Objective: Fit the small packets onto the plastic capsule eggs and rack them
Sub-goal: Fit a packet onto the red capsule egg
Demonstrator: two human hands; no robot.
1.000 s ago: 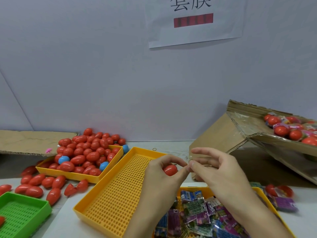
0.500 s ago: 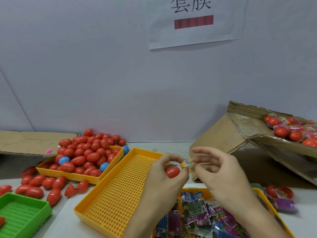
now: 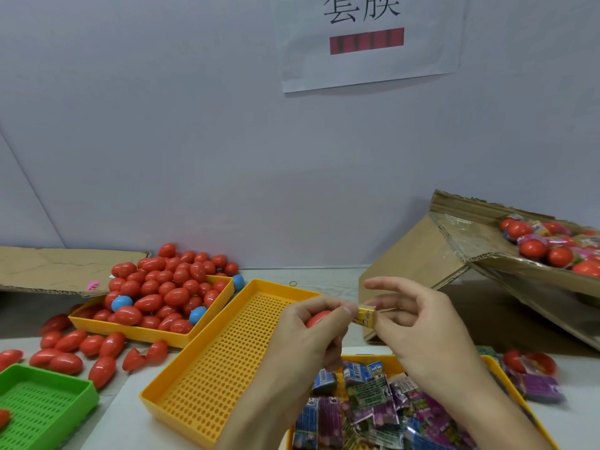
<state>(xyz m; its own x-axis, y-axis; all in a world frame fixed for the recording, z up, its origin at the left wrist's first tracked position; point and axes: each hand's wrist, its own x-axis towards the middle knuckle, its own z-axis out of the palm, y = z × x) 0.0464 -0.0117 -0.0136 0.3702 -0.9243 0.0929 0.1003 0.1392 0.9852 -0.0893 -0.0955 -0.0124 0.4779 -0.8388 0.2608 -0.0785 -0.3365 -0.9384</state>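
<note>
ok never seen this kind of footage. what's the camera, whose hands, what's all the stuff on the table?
There is no machine here: a person works with bare hands, filmed by one wide-angle camera worn on the head, looking forward and down. The left hand grips a red capsule egg. The right hand pinches a small yellow packet right beside the egg. On the table a yellow tray is heaped with red eggs and a few blue ones, with more red eggs loose around it. In the middle lies a perforated yellow tray with nothing in it. A green tray sits near left. Below the hands another tray holds printed packets. At right, a tilted cardboard box holds eggs already wrapped.
</note>
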